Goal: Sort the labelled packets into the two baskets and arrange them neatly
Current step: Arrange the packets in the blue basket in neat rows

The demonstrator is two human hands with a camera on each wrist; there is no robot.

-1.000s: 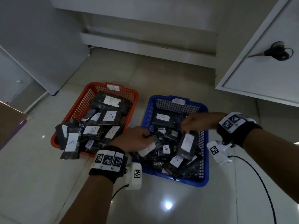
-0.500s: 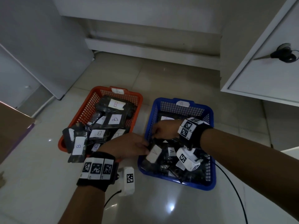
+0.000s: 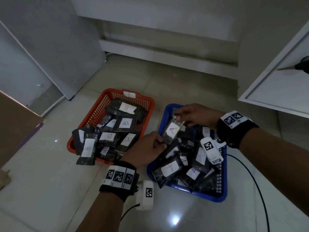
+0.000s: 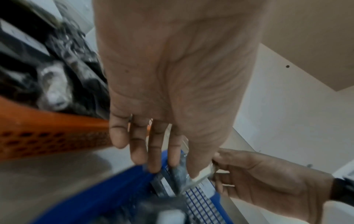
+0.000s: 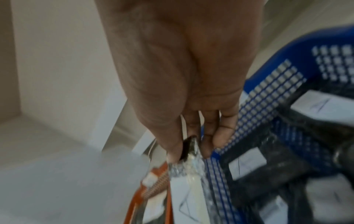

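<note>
- Left hand (image 3: 147, 149): fingers curled, pinching the near lower end of the A packet (image 3: 172, 131) at the blue basket's left rim. In the left wrist view its fingertips (image 4: 155, 166) press on the packet edge just above that rim.
- Blue basket (image 3: 217, 197): on the floor, under and to the right of the left hand. Holds a loose pile of dark packets with white "A" labels, overlapping, not aligned.
- A packet: held tilted between both hands over the blue basket's left side, label up.
- Right hand (image 3: 195, 114): beyond the left hand, thumb and fingers pinching the far upper end of the same packet. The right wrist view shows the crinkled packet end (image 5: 188, 153) clamped between thumb and fingers.
- Orange basket (image 3: 71, 144): to the left of the left hand, just beside the blue one. Holds B-labelled packets; one B packet (image 3: 87, 150) hangs over its near left rim.
- White cabinet (image 3: 275, 91): far right, beyond the right hand.
</note>
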